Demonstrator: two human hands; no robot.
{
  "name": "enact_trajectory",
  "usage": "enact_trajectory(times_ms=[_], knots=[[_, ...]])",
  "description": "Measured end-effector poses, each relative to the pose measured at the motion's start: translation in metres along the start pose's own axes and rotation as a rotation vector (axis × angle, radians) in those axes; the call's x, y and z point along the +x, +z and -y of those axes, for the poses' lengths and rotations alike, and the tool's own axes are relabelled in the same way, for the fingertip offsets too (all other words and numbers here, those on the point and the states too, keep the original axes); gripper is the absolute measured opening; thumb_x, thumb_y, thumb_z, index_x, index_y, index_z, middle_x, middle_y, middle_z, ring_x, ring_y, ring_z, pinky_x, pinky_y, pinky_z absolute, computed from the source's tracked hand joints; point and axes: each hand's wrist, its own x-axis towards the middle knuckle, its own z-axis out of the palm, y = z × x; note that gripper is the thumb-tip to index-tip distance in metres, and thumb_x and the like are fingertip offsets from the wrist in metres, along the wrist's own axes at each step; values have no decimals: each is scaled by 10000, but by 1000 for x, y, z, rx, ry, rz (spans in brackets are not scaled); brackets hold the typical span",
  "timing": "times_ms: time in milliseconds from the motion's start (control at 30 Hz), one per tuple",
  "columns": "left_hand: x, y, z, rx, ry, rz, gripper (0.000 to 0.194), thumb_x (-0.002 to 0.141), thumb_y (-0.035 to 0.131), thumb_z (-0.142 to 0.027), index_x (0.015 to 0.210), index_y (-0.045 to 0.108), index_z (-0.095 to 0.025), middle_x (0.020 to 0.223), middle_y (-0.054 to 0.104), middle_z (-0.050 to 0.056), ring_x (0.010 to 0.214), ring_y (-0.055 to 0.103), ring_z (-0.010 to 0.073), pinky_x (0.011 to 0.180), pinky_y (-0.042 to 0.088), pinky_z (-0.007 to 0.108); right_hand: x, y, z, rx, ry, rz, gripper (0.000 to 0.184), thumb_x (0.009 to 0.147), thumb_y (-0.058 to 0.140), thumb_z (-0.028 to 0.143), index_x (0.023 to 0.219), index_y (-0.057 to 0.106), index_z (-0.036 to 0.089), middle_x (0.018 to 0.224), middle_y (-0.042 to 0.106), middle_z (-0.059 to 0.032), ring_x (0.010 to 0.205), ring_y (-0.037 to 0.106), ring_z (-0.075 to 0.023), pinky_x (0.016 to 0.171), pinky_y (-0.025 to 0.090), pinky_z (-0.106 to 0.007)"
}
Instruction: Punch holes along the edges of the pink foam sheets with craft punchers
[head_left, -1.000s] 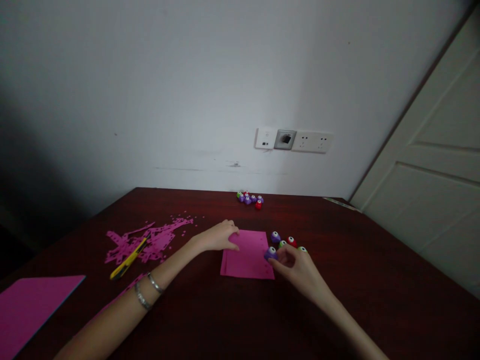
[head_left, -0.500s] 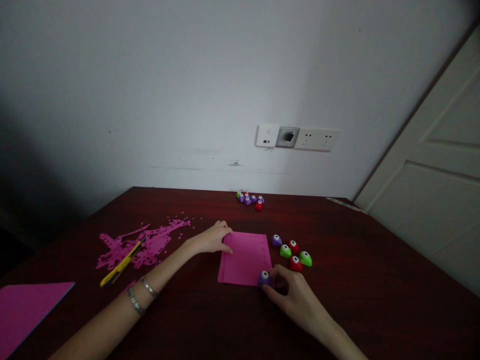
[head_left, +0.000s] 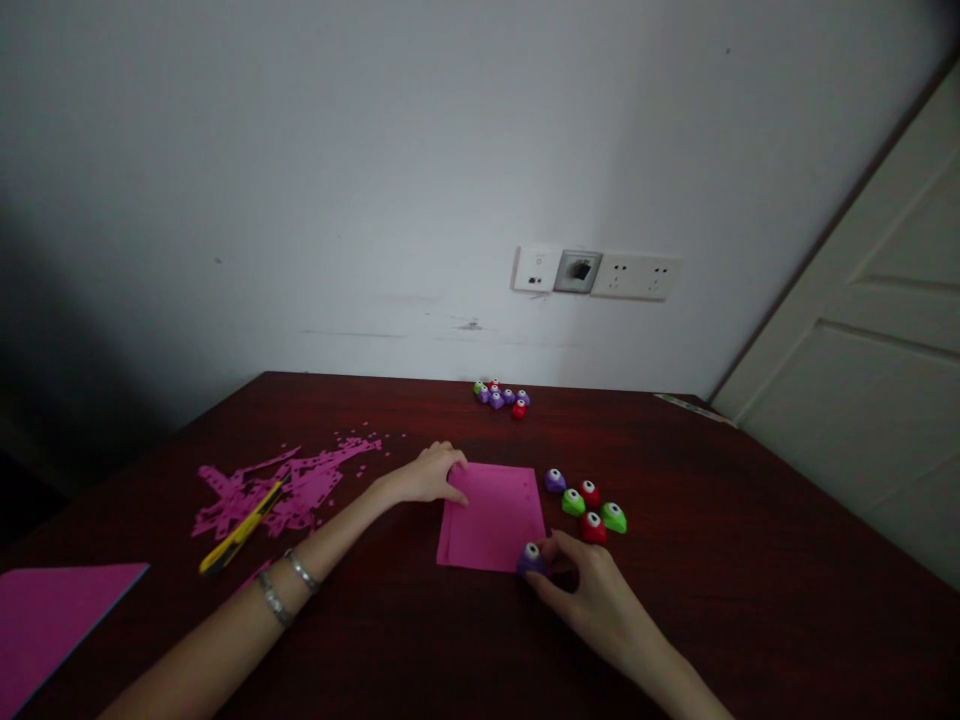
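A sheet of pink paper (head_left: 495, 515) lies on the dark table, with small punched holes near its right edge. My left hand (head_left: 431, 475) is on its upper left side, thumb and fingertips pressing the sheet at the edge. At the lower right corner, my right hand (head_left: 589, 590) grips a purple paper punch (head_left: 531, 560) between thumb and fingers. The punch sits over the paper's corner. Close by on the right stand another purple punch (head_left: 555, 481), two green punches (head_left: 613, 517) and two red punches (head_left: 593, 528).
Several more punches (head_left: 496, 398) cluster near the wall. Pink paper scraps (head_left: 300, 495) lie on the left, with a yellow utility knife (head_left: 240, 535) on them. A larger pink sheet (head_left: 60, 620) lies at the near left. Wall sockets (head_left: 630, 277) sit above the table (head_left: 720, 560).
The view shifts very slightly. Both hands, the paper and the purple punch keep their places relative to each other.
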Motion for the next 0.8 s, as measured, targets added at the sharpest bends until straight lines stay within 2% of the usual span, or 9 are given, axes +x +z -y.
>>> enact_trajectory(times_ms=[200, 333, 367, 467, 533, 633, 800], knots=[[0, 0, -2, -65, 16, -13, 490, 571, 731, -382, 966, 527, -175, 963, 517, 51, 919, 459, 216, 775, 378, 308, -1, 0, 0, -32, -6, -11, 81, 736, 567, 268, 744, 581, 189, 754, 637, -29, 714, 597, -175, 681, 448, -285], [0, -1, -6, -188, 13, -22, 560, 600, 701, -309, 1101, 496, -168, 974, 575, 52, 851, 523, 189, 724, 400, 277, -1, 0, 1, -51, -1, -15, 95, 739, 566, 280, 746, 586, 188, 746, 636, -30, 707, 596, -180, 674, 443, -292], [0, -1, -7, -211, 7, -31, 528, 624, 675, -278, 1112, 509, -164, 963, 592, 52, 821, 539, 180, 706, 403, 268, -1, 0, 1, -44, 1, -12, 97, 741, 565, 281, 750, 589, 188, 746, 637, -30, 706, 596, -180, 670, 444, -290], [4, -1, -6, -272, 24, -59, 276, 689, 554, -168, 955, 625, -147, 834, 642, 36, 725, 563, 152, 654, 403, 245, -1, -1, 3, -28, -2, -11, 109, 750, 560, 287, 760, 602, 187, 746, 638, -30, 702, 593, -175, 659, 447, -281], [8, 1, -1, -351, 46, -79, 185, 701, 519, -145, 825, 657, -138, 746, 652, 25, 677, 568, 139, 634, 407, 237, 0, -2, 3, -31, -15, -21, 124, 751, 562, 297, 765, 612, 184, 744, 634, -29, 695, 584, -170, 648, 447, -275], [13, 2, 10, -528, 26, -96, 130, 701, 549, -176, 768, 645, -118, 656, 641, 21, 611, 566, 126, 617, 426, 243, 2, -6, 1, -8, -2, -50, 173, 752, 562, 323, 816, 628, 177, 719, 626, -25, 648, 569, -155, 590, 443, -256], [14, -6, 26, -707, -41, 1, 168, 698, 604, -236, 796, 635, -103, 617, 635, 26, 546, 562, 110, 537, 409, 227, 7, -12, -6, 174, 70, -138, 241, 685, 624, 366, 816, 638, 164, 669, 636, -27, 605, 581, -154, 561, 466, -251]])
